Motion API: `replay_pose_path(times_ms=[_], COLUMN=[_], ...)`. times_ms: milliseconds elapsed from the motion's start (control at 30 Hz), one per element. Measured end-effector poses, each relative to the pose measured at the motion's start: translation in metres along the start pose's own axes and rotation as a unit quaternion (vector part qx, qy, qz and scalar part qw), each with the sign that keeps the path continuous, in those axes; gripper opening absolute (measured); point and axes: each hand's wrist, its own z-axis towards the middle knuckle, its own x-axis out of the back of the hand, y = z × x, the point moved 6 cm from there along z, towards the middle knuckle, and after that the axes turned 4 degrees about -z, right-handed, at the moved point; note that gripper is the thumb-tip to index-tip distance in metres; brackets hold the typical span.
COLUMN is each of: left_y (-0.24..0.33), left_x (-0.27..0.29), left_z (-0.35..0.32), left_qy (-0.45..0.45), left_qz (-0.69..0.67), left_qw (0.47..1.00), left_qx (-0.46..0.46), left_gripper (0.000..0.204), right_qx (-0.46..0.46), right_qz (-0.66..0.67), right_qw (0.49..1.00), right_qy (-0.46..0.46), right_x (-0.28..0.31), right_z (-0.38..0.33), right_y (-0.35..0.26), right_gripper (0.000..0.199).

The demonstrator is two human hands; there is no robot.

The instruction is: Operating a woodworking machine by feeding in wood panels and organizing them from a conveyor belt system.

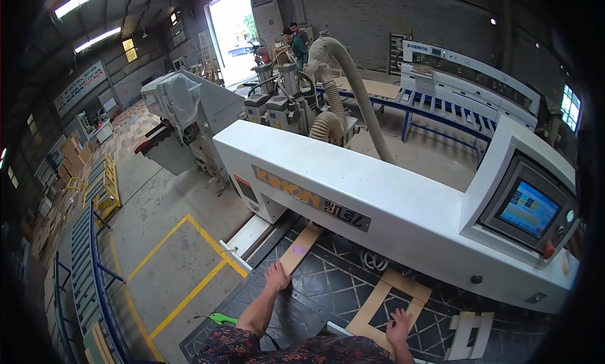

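My left hand [276, 277] grips the near end of a narrow wooden board [302, 249], which has a pinkish mark on its top. The board lies on the dark machine bed [315, 282], its far end reaching under the white beam. At the right, my right hand [398, 327] has its fingers spread over the side of a flat wooden frame [370, 306] with a rectangular opening. Whether those fingers touch the frame I cannot tell. A pale slotted piece [462, 339] lies further right on the bed.
A white machine beam [340, 172] crosses ahead, with a control screen [528, 205] and red button [548, 249] at right. Left of the bed lies a bright green tool [222, 318]. A roller conveyor [85, 288] stands far left. Two people [299, 43] are in the background.
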Motion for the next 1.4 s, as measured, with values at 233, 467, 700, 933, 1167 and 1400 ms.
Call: replay_pose_path(times_ms=[233,467,700,933,1167,1400], left_y=[0.009,0.058,0.111,0.106,0.109,0.113], left_x=[0.0,-0.013,-0.044,-0.016,-0.017,-0.016], left_z=[-0.026,-0.106,-0.161,-0.076,-0.047,-0.072], left_qy=[-0.015,-0.019,-0.331,-0.031,-0.073,-0.06], left_qz=[0.011,0.025,0.028,0.187,0.17,0.145], left_qw=[1.0,0.999,0.94,0.924,0.84,0.902], left_qx=[0.006,0.006,-0.08,-0.332,-0.51,-0.402], left_gripper=[0.086,0.08,0.044,0.074,0.111,0.109], right_qx=[-0.006,0.009,0.009,0.026,-0.008,-0.101], right_qz=[-0.007,-0.008,-0.034,-0.043,-0.058,-0.099], right_qw=[1.0,1.0,0.999,0.998,0.998,0.99], right_qy=[-0.012,-0.013,-0.03,-0.027,-0.027,0.001], right_x=[0.008,0.003,0.006,0.01,0.022,0.033], right_z=[-0.006,0.005,0.009,0.002,-0.019,-0.053], right_y=[-0.005,-0.008,-0.012,-0.011,-0.004,0.029], right_gripper=[0.03,0.029,0.028,0.029,0.035,0.039])
